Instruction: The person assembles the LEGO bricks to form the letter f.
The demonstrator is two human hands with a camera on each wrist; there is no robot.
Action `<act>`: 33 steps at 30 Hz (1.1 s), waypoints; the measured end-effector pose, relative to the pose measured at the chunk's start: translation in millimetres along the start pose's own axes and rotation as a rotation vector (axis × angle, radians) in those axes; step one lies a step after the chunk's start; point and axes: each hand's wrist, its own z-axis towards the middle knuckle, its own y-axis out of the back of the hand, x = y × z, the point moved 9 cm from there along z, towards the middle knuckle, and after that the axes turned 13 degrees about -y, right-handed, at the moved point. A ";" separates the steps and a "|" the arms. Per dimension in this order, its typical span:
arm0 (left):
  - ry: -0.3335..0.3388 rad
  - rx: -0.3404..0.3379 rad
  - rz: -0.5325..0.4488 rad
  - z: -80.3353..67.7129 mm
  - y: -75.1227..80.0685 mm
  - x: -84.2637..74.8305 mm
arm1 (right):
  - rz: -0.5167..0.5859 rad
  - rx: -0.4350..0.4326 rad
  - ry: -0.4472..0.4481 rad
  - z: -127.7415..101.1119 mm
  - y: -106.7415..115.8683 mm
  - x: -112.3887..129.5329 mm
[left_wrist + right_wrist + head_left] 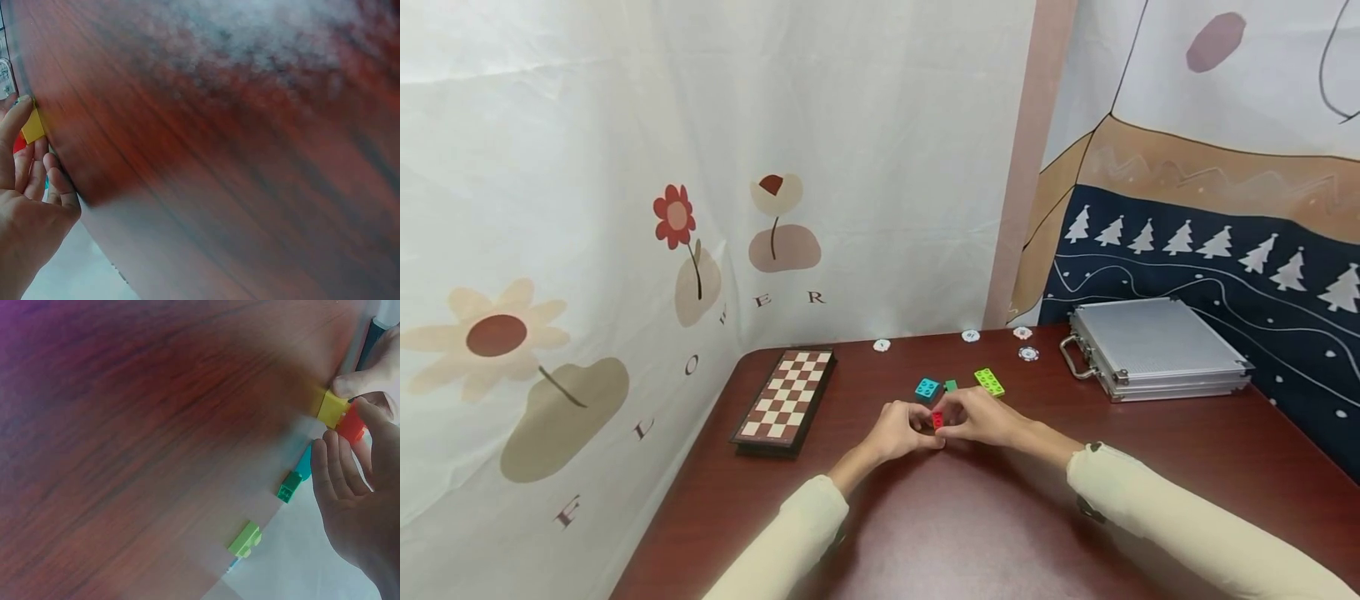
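Both hands meet over the middle of the dark red table [970,533]. My left hand [916,422] pinches a yellow brick [330,407], which also shows at my left fingertips [19,109] as the yellow brick [32,128]. My right hand [949,417] grips a red brick [937,421], and the red brick [351,425] touches the yellow one. My right fingers [334,465] curl under the red brick. Just beyond the hands lie a teal brick [927,387], a small green brick [951,385] and a lime brick [989,382].
A folded chessboard [785,402] lies at the left of the table. An aluminium case [1153,346] stands at the back right. Several poker chips [1028,353] dot the far edge. Printed curtains hang behind and on both sides.
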 end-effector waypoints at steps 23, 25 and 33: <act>-0.076 0.058 0.019 3.0 -1.7 -4.9 | -0.078 -0.017 -0.034 -4.3 -5.7 -5.1; -0.083 0.060 0.022 4.1 -1.9 -5.7 | -0.070 -0.014 -0.032 -4.0 -2.3 -5.6; -0.074 0.055 0.007 4.5 -2.1 -3.8 | -0.059 -0.125 -0.090 1.6 43.1 -19.2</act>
